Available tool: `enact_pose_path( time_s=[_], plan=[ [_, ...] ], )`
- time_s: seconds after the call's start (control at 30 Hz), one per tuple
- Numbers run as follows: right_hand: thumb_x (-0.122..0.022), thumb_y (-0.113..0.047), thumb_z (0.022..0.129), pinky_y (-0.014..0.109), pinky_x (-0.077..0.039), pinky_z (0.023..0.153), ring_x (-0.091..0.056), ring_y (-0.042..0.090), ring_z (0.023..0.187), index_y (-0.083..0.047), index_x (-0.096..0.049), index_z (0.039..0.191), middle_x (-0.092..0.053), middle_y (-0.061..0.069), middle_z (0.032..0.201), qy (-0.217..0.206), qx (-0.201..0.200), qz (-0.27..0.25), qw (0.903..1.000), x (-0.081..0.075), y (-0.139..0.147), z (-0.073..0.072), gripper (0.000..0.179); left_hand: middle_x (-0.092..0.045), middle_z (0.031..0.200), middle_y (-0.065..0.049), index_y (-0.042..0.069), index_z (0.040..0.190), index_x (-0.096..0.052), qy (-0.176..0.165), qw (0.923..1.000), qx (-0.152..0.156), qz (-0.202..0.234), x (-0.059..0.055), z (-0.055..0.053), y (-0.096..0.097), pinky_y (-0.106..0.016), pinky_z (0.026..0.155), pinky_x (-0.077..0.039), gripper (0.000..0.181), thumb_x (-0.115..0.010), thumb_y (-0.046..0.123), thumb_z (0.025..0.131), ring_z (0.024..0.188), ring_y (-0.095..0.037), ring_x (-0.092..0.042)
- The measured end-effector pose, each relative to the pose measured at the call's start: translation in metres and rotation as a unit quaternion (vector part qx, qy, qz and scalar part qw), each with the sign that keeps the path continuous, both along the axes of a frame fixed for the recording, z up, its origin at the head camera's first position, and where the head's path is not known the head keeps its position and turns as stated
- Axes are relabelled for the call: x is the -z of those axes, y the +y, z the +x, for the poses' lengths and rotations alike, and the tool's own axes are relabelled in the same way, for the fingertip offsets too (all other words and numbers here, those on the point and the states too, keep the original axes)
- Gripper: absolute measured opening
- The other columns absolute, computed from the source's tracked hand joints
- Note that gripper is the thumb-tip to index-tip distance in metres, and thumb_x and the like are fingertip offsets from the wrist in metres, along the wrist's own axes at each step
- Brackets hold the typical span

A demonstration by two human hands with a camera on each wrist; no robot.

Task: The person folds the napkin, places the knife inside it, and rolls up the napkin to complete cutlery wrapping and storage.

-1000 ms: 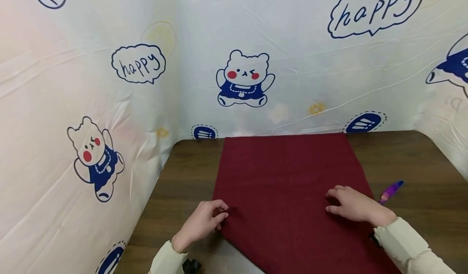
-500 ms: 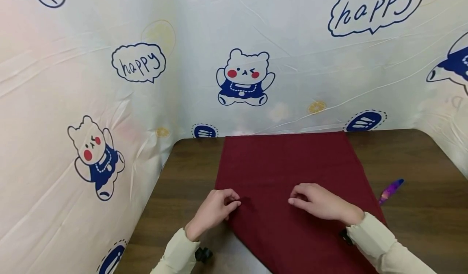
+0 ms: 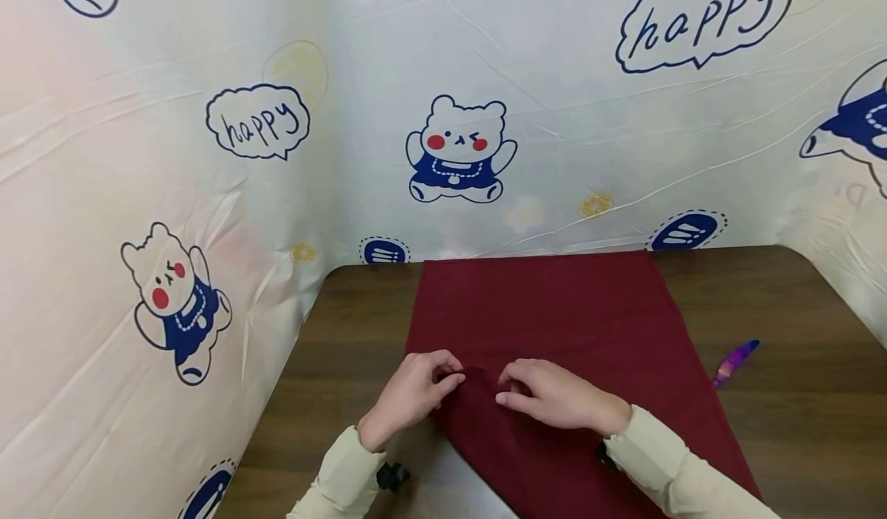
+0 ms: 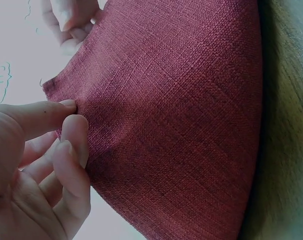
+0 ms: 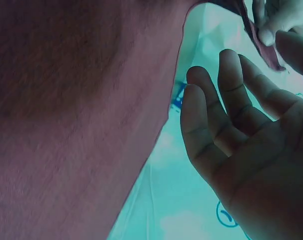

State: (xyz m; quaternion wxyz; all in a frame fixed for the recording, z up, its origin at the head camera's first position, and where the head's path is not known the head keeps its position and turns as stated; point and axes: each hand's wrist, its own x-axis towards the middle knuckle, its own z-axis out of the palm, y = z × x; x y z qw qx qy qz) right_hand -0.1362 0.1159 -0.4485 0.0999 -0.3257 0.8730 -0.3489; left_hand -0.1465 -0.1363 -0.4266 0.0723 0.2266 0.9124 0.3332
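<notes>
A dark red woven cloth spreads over the wooden table, its left edge lifted off the surface. My left hand pinches that edge between thumb and fingertips, and the left wrist view shows the pinch near a corner of the cloth. Over the cloth, just right of the left hand, hovers my right hand. Its fingers are loosely bent and hold nothing. In the right wrist view these fingers stand apart from the fabric, with the left hand close by at the upper right.
A purple and orange pen lies on the wooden table, right of the cloth. A pale printed curtain with bears and lettering hangs behind and along the left side. Something light grey shows below the raised cloth edge.
The right hand has moved left across the cloth, up to the left hand. The left hand has shifted slightly right and away from the body, carrying the pinched edge along.
</notes>
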Motion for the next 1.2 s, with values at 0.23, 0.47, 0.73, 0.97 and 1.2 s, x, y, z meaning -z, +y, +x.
enact_pose_path(
  time_s=[0.23,0.47,0.73,0.97,1.2],
  plan=[
    [-0.057,-0.025,0.097,0.018,-0.042,0.066,-0.046,0.000,0.067,-0.024,-0.056,0.083,-0.050,-0.016,0.076,0.044,-0.011,-0.009,0.9989,0.003,-0.010,-0.002,0.015,-0.063,0.074,0.008,0.016,0.094,-0.069,0.003,0.9999,0.007,0.011,-0.001,-0.001,0.002,-0.023,0.046,-0.046,0.009,-0.068,0.025,0.090,0.044,-0.004,-0.050],
    [-0.058,-0.018,0.096,0.018,-0.041,0.064,-0.043,0.000,0.064,-0.022,-0.054,0.079,-0.049,-0.014,0.073,0.066,-0.002,-0.013,0.9977,-0.002,-0.009,-0.002,0.018,-0.066,0.083,0.005,0.020,0.095,-0.067,-0.004,0.9999,0.012,0.001,0.004,-0.005,-0.005,-0.023,0.048,-0.048,0.005,-0.069,0.020,0.090,0.046,-0.004,-0.052],
    [-0.058,-0.018,0.096,0.018,-0.041,0.063,-0.041,0.001,0.063,-0.021,-0.053,0.078,-0.046,-0.013,0.070,0.065,0.009,-0.004,0.9978,-0.002,-0.005,-0.004,0.020,-0.063,0.084,0.007,0.019,0.101,-0.066,-0.013,0.9997,0.003,-0.021,0.018,-0.011,-0.024,-0.023,0.053,-0.047,0.011,-0.067,0.023,0.091,0.051,-0.004,-0.054],
    [-0.059,-0.018,0.096,0.019,-0.041,0.064,-0.042,0.002,0.064,-0.021,-0.055,0.080,-0.048,-0.014,0.072,0.082,0.030,0.003,0.9962,-0.001,0.001,-0.009,0.017,-0.064,0.096,0.003,0.017,0.104,-0.065,0.004,0.9997,-0.014,-0.019,0.035,-0.018,-0.044,-0.021,0.062,-0.046,0.014,-0.067,0.020,0.091,0.059,-0.006,-0.052],
    [-0.059,-0.016,0.096,0.020,-0.041,0.064,-0.043,0.003,0.066,-0.018,-0.058,0.083,-0.049,-0.012,0.073,0.080,0.040,0.004,0.9960,-0.002,0.009,-0.015,0.013,-0.058,0.094,-0.002,0.012,0.109,-0.064,-0.018,0.9982,-0.057,-0.011,0.050,-0.028,-0.059,-0.022,0.063,-0.044,0.019,-0.066,0.019,0.091,0.064,-0.006,-0.049]
  ],
)
